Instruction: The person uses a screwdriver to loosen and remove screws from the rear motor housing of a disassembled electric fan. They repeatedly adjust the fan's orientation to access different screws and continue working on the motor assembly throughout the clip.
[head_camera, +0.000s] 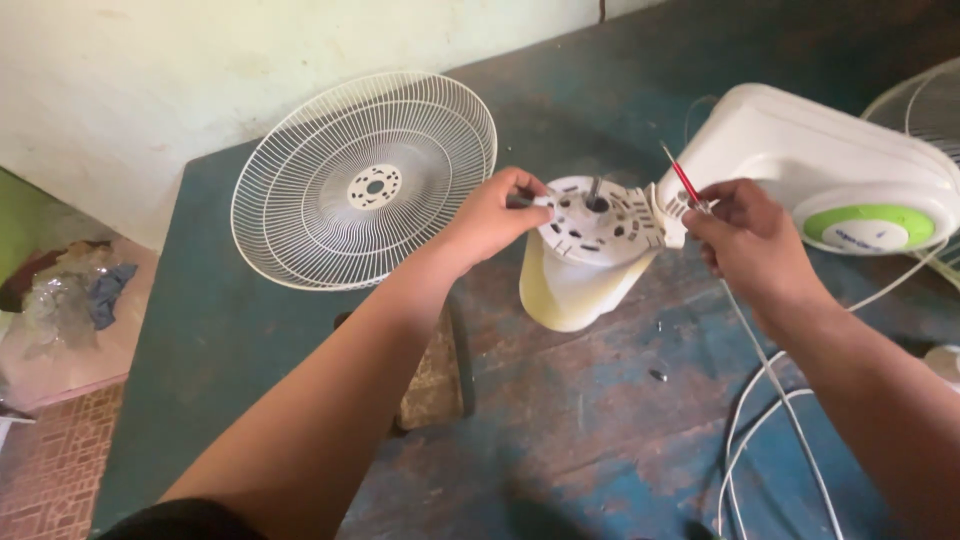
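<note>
Both arms are bare and reach forward from the bottom of the view. The left arm comes up from the lower left, long and nearly straight, and slants toward the middle. The left hand is curled, with its fingers and thumb pinched close together at the tips. The right arm comes in from the lower right corner and bends at the wrist. The right hand is closed in a loose fist, knuckles up, fingers tucked in. The two hands are near each other but do not touch.
</note>
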